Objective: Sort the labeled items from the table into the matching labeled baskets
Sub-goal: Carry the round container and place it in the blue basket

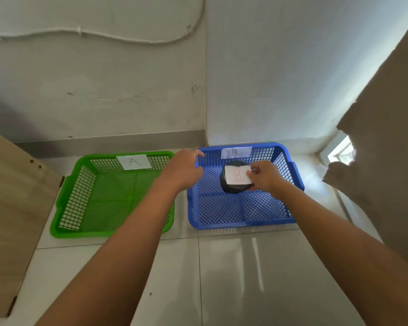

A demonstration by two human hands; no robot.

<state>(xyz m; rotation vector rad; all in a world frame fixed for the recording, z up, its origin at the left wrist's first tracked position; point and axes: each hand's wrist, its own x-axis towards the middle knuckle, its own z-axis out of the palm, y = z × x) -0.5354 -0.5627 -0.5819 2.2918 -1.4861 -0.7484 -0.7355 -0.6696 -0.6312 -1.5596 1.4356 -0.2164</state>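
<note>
Here the black round item sits inside the blue basket, toward its far half and clear of all four mesh walls, with open basket floor on its near and left sides. A white card with a red letter B lies across its top; the card's long axis runs left to right and the letter reads upright from the wearer's side. The right hand comes in over the basket's right side, and its grip pinches the card's right edge between thumb and fingertips, so the item lies just left of that hand. The left hand hangs over the basket's far-left corner, fingers loosely curled and holding nothing, near the rim; whether it touches the rim is unclear. A paper tag marked B is fixed to the basket's far wall. Just beside it to the left, with a narrow strip of floor between, stands the green basket, tagged with an A label. Both baskets rest on a pale tiled floor against the wall, with open tile in front.
</note>
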